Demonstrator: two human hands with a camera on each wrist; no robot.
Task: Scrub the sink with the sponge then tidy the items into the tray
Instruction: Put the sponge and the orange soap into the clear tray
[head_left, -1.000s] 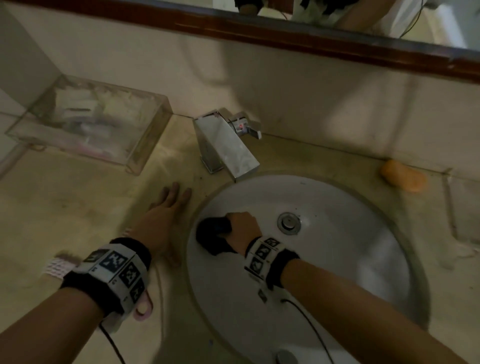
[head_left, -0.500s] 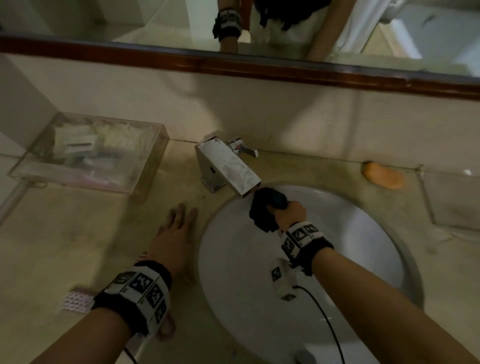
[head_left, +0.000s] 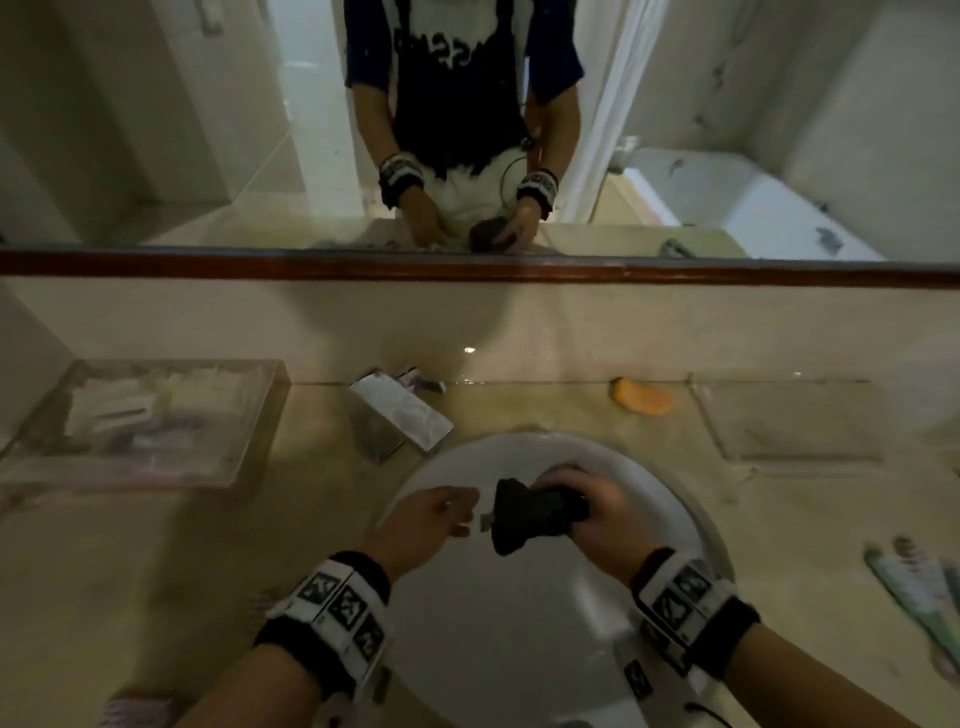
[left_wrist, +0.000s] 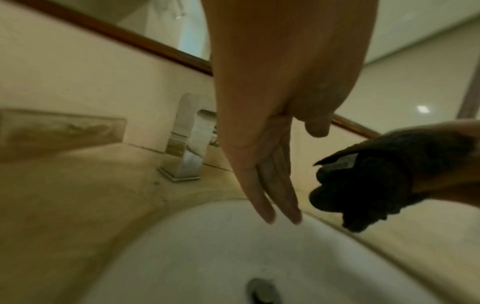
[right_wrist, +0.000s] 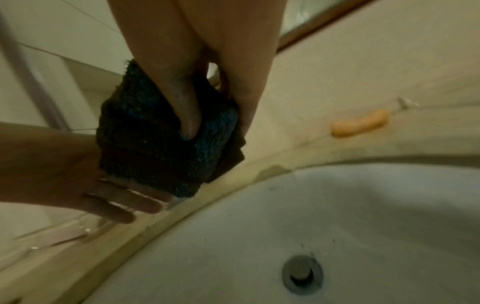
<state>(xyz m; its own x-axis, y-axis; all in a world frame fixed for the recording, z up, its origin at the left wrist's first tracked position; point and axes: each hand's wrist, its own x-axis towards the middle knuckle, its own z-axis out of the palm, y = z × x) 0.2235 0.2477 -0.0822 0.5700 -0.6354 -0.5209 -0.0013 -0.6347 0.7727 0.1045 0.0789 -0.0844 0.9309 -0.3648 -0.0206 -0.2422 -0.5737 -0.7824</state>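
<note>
Head view, item one — dark sponge (head_left: 535, 512), clenched in right hand (head_left: 597, 512) above the sink (head_left: 519, 623) basin. Left hand (head_left: 431, 525) beside it, fingers straight, holding nothing. Risk — a wet sponge fumbled between hands could drop into the basin.

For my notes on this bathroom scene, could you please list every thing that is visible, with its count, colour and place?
sponge: 1, dark, above the basin, held by the right hand
sink: 1, white, centre of the counter
tray: 1, clear, far left of the counter, items inside
faucet: 1, chrome, behind the sink
soap: 1, orange, far right by the wall
toothbrush: 1, green, right edge, blurred
mirror: 1, brown-framed, on the wall
hands: left hand open beside the sponge; right hand grips the sponge
</note>
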